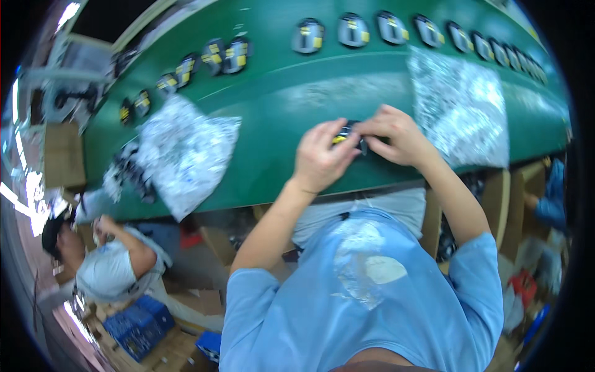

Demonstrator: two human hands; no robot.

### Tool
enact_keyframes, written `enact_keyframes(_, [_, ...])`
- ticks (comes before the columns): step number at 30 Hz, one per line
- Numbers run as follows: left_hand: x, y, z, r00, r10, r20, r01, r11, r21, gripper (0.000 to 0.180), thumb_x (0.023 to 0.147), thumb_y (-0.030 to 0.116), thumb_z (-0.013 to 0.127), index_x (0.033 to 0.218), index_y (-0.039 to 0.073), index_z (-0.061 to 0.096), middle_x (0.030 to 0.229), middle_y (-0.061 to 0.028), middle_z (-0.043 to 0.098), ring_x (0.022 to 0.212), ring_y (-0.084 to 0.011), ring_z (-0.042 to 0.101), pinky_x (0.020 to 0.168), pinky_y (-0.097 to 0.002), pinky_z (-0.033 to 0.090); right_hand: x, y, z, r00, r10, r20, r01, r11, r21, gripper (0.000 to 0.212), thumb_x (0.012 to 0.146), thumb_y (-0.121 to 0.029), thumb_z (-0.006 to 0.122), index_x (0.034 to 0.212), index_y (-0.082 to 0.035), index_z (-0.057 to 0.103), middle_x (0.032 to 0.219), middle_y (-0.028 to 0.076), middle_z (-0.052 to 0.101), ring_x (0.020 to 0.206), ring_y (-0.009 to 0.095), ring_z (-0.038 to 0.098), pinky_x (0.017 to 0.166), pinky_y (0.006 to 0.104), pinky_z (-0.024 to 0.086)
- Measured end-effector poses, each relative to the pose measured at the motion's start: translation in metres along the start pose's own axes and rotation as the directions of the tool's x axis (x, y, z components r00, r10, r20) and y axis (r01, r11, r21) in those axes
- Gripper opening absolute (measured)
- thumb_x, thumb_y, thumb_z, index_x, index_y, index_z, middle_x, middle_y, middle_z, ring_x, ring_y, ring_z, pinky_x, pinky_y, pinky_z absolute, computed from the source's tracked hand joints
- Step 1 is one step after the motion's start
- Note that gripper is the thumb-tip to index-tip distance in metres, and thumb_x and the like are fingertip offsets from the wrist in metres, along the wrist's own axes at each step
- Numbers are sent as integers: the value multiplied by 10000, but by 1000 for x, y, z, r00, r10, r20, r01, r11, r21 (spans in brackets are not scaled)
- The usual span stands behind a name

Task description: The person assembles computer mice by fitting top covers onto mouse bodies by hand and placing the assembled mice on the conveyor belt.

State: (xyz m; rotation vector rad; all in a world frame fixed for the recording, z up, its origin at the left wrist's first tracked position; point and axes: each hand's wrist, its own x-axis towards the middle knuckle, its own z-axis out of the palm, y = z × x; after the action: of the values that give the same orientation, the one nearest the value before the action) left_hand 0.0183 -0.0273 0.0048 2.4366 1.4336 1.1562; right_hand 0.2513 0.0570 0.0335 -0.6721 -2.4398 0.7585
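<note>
Near the front edge of the green bench (266,155), both my hands are on a small black oval device with yellow marks (339,137), which looks like a computer mouse. My left hand (319,155) grips it from the left, with thumb and fingers closed against it. From the right, my right hand (396,135) pinches its upper side with bent fingers. The fingers cover most of the device, so its shape shows only in part. A row of similar black-and-grey oval devices (354,31) with yellow marks lies along the far side of the bench.
A clear plastic bag (189,149) lies to the left, beside dark small parts (133,173). Another clear bag (462,108) lies right of my hands. Cardboard boxes (493,211) stand below the bench. A co-worker (114,260) is at the left; another person's blue sleeve (551,201) shows at the right.
</note>
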Motion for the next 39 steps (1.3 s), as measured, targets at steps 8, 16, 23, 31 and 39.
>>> enact_keyframes(8, [-1, -11, 3, 999, -36, -16, 35, 999, -39, 392, 828, 120, 861, 1213, 93, 789, 1272, -174, 722, 1134, -389, 688, 976, -478, 572, -8, -1, 13, 968, 25, -250, -51, 994, -99, 293, 896, -29, 725, 1182, -48, 786, 1007, 116, 792, 867, 321, 693, 828, 426, 549])
enact_keyframes(16, [1, -12, 2, 997, -66, 37, 67, 997, -33, 321, 941, 181, 817, 1242, 74, 786, 1320, -174, 703, 1155, -371, 668, 986, -451, 553, -69, -26, -18, 925, 208, -319, -241, 968, -69, 163, 889, -150, 826, 1049, -118, 832, 903, 48, 770, 836, 254, 698, 739, 386, 572])
enact_keyframes(23, [0, -9, 5, 998, -60, 24, 61, 998, -29, 316, 944, 188, 816, 1237, 72, 787, 1322, -167, 704, 1153, -367, 667, 980, -449, 553, -71, -39, 22, 948, 258, -184, -301, 916, -265, 245, 864, -354, 851, 1038, -183, 840, 950, -8, 728, 883, 250, 656, 769, 383, 596])
enact_keyframes(31, [-1, -10, 4, 996, -78, 40, 80, 996, -48, 317, 936, 175, 813, 1234, 71, 780, 1328, -170, 699, 1152, -365, 665, 979, -447, 552, -60, -23, 21, 966, 213, -145, -249, 915, -317, 97, 931, -212, 786, 979, -128, 794, 876, 23, 670, 887, 243, 664, 756, 379, 588])
enact_keyframes(39, [-1, -13, 2, 996, -77, 36, 79, 995, -53, 362, 896, 165, 835, 1241, 73, 773, 1318, -167, 698, 1146, -374, 669, 978, -450, 552, -38, 10, 11, 980, 79, -183, -159, 862, -481, 74, 963, -182, 739, 971, -110, 724, 927, 51, 637, 942, 247, 653, 730, 371, 594])
